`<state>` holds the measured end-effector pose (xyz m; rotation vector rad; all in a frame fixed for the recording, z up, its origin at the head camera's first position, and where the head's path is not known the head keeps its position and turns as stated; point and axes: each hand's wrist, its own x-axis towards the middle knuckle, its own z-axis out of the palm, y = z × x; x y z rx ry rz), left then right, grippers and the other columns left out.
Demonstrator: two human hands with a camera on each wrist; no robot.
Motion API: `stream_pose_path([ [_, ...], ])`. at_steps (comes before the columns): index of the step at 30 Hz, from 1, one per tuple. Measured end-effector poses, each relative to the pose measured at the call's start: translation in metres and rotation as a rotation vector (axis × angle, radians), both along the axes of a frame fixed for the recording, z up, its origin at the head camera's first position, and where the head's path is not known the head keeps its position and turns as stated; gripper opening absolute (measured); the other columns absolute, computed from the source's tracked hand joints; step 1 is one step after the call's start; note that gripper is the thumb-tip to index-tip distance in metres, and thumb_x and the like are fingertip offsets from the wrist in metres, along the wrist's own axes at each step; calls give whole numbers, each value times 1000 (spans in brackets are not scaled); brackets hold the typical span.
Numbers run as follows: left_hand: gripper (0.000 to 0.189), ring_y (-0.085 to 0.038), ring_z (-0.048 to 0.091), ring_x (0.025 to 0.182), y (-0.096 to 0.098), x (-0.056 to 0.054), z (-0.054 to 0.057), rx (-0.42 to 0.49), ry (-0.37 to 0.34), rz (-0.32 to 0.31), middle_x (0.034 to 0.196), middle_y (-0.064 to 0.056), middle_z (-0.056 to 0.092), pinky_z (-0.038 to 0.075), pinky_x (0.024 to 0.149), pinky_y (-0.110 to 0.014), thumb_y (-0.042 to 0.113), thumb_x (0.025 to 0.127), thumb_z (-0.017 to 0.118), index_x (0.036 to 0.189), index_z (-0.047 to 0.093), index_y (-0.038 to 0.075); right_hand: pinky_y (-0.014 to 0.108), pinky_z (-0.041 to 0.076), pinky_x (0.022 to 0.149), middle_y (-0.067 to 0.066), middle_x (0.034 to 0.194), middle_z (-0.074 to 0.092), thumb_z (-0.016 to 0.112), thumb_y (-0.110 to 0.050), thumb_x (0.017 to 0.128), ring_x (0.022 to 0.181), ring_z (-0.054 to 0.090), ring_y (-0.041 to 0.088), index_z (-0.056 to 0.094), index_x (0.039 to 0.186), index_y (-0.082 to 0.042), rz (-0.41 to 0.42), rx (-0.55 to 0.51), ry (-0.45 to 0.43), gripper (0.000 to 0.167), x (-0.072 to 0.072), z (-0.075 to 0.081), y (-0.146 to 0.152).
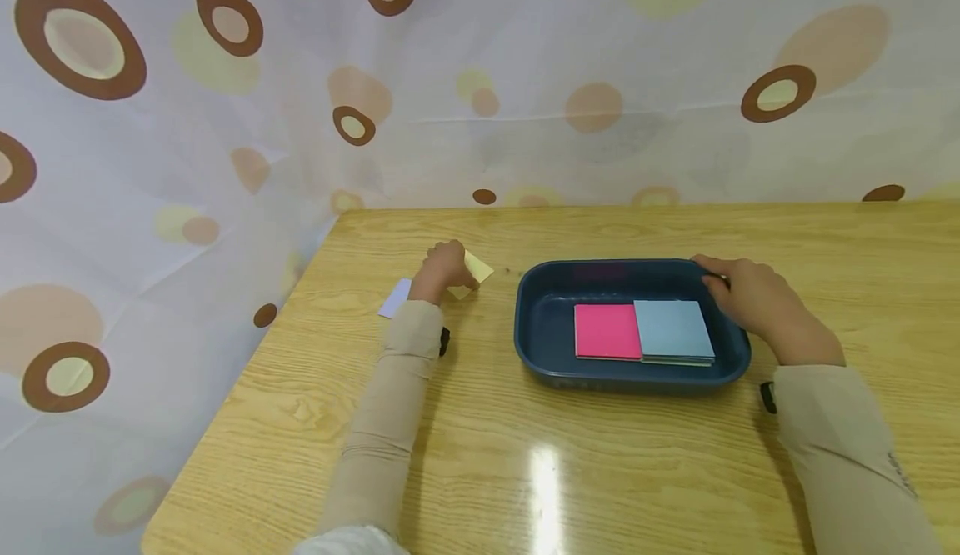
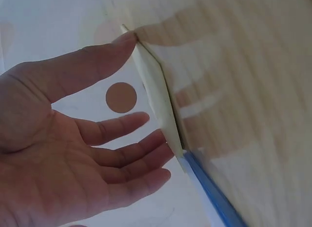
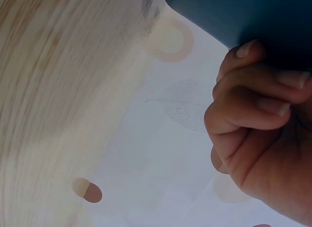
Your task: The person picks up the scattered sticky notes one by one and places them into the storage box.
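A pale yellow pad of square paper [image 1: 478,267] is at my left hand [image 1: 444,269], on the far left part of the table. In the left wrist view, the thumb touches one end of the yellow pad [image 2: 158,92] and some fingertips meet its other end; the index finger stands apart. Beside it lies a lavender pad [image 1: 394,298], partly behind the wrist. My right hand [image 1: 757,297] grips the right rim of a dark blue tray [image 1: 551,376], curled fingers on its wall in the right wrist view. A pink pad [image 1: 607,330] and a light blue pad [image 1: 673,328] lie in the tray.
The wooden table [image 1: 480,447] runs under everything, its left edge slanting beside my left arm. A white curtain with brown and yellow circles [image 1: 525,80] hangs behind and to the left.
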<state>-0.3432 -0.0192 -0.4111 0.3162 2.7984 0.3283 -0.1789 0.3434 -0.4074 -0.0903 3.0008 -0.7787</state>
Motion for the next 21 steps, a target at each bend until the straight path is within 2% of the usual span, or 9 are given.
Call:
stream_pose_path([
  [5, 57, -40, 43, 116, 2, -2, 3, 1, -12, 67, 130, -26, 47, 36, 101, -49, 25, 80, 79, 122, 55, -4, 30, 34, 47, 2, 53, 39, 44, -9, 100, 46, 40, 16, 38, 141, 8, 4, -8, 7, 45, 0, 0, -2],
  [9, 63, -40, 40, 116, -3, 1, 5, -3, -39, 94, 132, -27, 44, 35, 100, -48, 28, 81, 78, 129, 52, -2, 30, 34, 47, 1, 53, 38, 44, -9, 100, 46, 40, 16, 38, 141, 8, 7, -12, 4, 45, -1, 0, -6],
  [14, 54, -39, 39, 113, -4, 6, 2, -3, -43, 92, 128, -28, 43, 35, 98, -48, 32, 81, 76, 120, 58, -1, 31, 34, 47, 2, 54, 39, 44, -9, 100, 46, 39, 16, 38, 141, 8, 17, -2, 9, 45, -2, -3, -6],
  [21, 41, -37, 38, 108, 14, 5, -1, -21, 12, 110, 123, -27, 44, 34, 94, -47, 34, 81, 76, 104, 63, 2, 32, 33, 47, 3, 53, 40, 44, -8, 99, 45, 38, 17, 40, 139, 10, 32, 23, 51, 44, -2, -5, 1],
])
